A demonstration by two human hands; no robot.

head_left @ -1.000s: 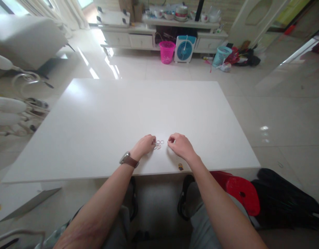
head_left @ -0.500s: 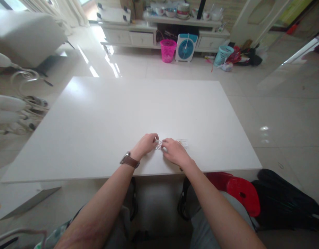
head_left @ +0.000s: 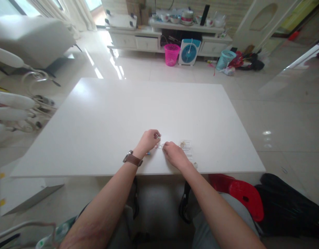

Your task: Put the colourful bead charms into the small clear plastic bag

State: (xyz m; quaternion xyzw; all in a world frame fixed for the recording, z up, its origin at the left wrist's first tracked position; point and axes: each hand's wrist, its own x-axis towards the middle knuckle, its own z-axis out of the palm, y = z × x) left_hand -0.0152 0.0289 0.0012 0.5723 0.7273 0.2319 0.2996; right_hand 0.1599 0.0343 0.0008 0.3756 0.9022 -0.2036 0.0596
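Small thin metal rings (head_left: 158, 136) stick out between the fingertips of my left hand (head_left: 149, 139), which is pinched shut just above the table. More loose rings (head_left: 160, 147) lie on the white tabletop below it, one of them reddish. My right hand (head_left: 174, 153) is closed, its fingertips pinching at a ring at the edge of that little group. Beside the right hand sits a clear compartment box (head_left: 187, 151) with small gold-coloured pieces in one corner. A small blue and red item (head_left: 148, 153) shows partly behind my left wrist.
The white table (head_left: 117, 114) spreads out ahead and to both sides. Near its front edge lies a small round shiny item (head_left: 195, 165). A red stool (head_left: 246, 199) stands close by my right leg. Across the floor are a pink basket (head_left: 171, 55) and a blue fan (head_left: 189, 52).
My left hand has lifted slightly away from my right, with rings in its fingers. My right hand has lowered a little, and more of the clear box now shows.
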